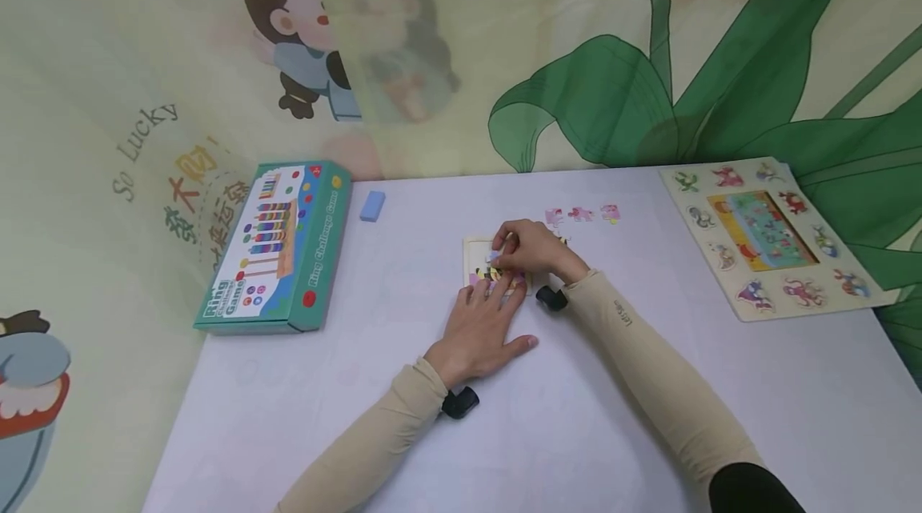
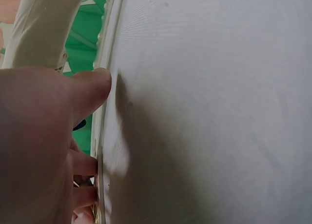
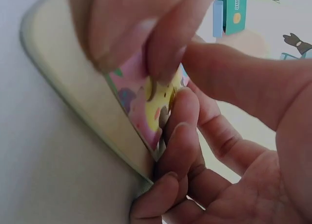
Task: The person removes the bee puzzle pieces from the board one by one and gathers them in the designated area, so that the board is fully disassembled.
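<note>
A small framed jigsaw board (image 1: 469, 250) lies flat on the table, its picture pink and yellow in the right wrist view. My left hand (image 1: 481, 330) rests on its near edge with fingers spread, thumb out to the side on the tabletop. From the right, my right hand (image 1: 531, 247) reaches over the board with bent fingers. Its thumb and forefinger pinch a small jigsaw piece (image 1: 493, 255) with light blue on it, mostly hidden by the fingers. Several pink jigsaw pieces (image 1: 580, 214) lie behind the right hand, one of them partly covered by it.
A green Ring Challenge Game box (image 1: 317, 257) lies at the left, with a small blue block (image 1: 372, 206) beside it. On the right is a large wooden picture board (image 1: 727, 289) with animal figures. A printed curtain (image 1: 446, 137) hangs behind the white table (image 1: 612, 433).
</note>
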`<move>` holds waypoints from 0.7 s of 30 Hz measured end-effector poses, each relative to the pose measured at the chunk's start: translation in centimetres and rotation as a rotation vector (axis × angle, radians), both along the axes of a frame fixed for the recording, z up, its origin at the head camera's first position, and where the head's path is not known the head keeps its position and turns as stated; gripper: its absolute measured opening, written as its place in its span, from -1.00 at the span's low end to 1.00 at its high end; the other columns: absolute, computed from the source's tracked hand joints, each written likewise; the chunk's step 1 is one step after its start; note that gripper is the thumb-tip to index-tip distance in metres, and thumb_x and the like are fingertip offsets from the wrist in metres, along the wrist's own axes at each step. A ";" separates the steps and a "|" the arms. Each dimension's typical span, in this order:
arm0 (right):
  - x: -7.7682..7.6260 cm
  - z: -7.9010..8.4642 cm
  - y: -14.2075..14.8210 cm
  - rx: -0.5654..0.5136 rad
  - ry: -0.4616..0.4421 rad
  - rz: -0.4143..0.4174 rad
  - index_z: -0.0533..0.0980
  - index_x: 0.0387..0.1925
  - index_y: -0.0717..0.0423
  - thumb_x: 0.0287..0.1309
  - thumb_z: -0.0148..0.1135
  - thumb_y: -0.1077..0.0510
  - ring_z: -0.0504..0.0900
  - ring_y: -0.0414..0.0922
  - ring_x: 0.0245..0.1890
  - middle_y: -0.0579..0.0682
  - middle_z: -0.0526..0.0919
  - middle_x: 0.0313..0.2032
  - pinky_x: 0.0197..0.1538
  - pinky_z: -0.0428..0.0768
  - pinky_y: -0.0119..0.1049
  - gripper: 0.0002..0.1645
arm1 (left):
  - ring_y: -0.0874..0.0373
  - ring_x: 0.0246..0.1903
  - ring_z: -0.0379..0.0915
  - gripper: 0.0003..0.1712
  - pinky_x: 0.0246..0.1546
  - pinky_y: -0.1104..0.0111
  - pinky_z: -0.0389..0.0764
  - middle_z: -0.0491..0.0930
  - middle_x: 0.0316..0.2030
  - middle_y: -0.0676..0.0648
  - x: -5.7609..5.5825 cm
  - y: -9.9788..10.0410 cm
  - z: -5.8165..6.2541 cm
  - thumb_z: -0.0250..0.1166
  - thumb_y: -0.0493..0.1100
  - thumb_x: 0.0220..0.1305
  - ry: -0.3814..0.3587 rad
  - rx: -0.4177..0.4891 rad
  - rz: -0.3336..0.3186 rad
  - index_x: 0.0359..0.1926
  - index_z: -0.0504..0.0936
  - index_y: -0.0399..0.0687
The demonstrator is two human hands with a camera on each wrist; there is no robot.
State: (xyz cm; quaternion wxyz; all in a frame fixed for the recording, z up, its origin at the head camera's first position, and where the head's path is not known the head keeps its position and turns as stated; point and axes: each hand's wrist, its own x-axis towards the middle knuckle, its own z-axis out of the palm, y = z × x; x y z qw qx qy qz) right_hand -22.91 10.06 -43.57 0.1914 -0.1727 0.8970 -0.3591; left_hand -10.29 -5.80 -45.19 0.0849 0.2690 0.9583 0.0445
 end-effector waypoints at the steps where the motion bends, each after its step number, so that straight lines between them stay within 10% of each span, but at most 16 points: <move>1: 0.1 -0.1 -0.1 0.001 -0.003 -0.006 0.63 -0.09 0.16 0.24 0.51 0.12 0.62 -0.11 -0.36 0.07 0.74 -0.31 -0.27 0.52 -0.34 -0.70 | -0.13 0.54 0.13 -0.03 0.37 0.01 0.33 0.06 0.69 -0.07 0.0 0.0 0.0 0.00 0.50 0.51 0.008 -0.005 0.000 0.70 0.11 0.13; 21: 0.3 -0.2 -0.2 -0.074 -0.024 -0.095 0.68 -0.07 0.16 0.22 0.52 0.19 0.65 -0.05 -0.20 0.07 0.76 -0.21 -0.08 0.55 -0.24 -0.73 | -0.07 0.59 0.09 0.09 0.42 -0.01 0.30 -0.05 0.72 -0.02 0.0 0.2 -0.2 -0.06 0.60 0.45 0.032 -0.014 0.002 0.73 0.02 0.10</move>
